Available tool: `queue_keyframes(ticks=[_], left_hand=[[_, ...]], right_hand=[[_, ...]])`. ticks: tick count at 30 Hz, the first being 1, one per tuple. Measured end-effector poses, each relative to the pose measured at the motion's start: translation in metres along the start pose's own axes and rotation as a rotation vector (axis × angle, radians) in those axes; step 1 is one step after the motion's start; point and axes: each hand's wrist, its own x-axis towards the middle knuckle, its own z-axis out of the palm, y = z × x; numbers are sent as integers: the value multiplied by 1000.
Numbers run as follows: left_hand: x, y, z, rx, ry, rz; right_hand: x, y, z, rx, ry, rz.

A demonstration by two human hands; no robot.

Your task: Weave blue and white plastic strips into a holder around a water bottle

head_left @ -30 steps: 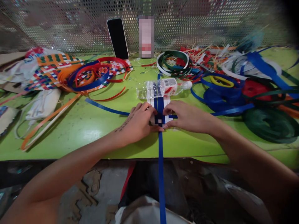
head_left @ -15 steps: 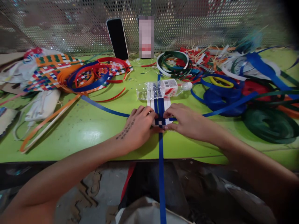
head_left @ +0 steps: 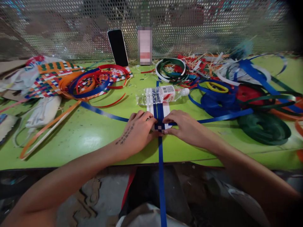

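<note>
Blue plastic strips (head_left: 161, 176) and white plastic strips (head_left: 167, 109) cross in a small woven patch (head_left: 159, 127) on the green table. My left hand (head_left: 139, 130) closes on the left edge of this patch, its fingertips partly hidden. Opposite it, my right hand (head_left: 183, 124) pinches the right edge between thumb and fingers. One blue strip hangs over the table's front edge; others run out to both sides. A clear plastic bottle (head_left: 168, 94) lies across the strips just beyond my hands.
Coiled orange, red and blue strips (head_left: 91, 82) lie on checkered weaving (head_left: 44, 82) at left. Blue (head_left: 214, 102) and green strip rolls (head_left: 264, 127) sit at right. A dark-screened phone (head_left: 118, 48) leans on the perforated metal panel (head_left: 94, 19), near a pixelated upright object (head_left: 145, 45).
The view has tilted slightly upward, so the scene sits lower in the picture. Both hands keep their hold on the woven strips, with only small finger shifts.
</note>
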Motion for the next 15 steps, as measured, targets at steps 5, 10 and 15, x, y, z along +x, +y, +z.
queue_keyframes(ticks=[5, 10, 15], left_hand=[[-1, 1, -3, 24, -21, 36], [-2, 6, -1, -14, -46, -15], [2, 7, -2, -40, -68, -68]], right_hand=[[-3, 8, -7, 76, -10, -66], [-6, 3, -1, 86, 35, -57], [-1, 1, 9, 82, 114, -2]])
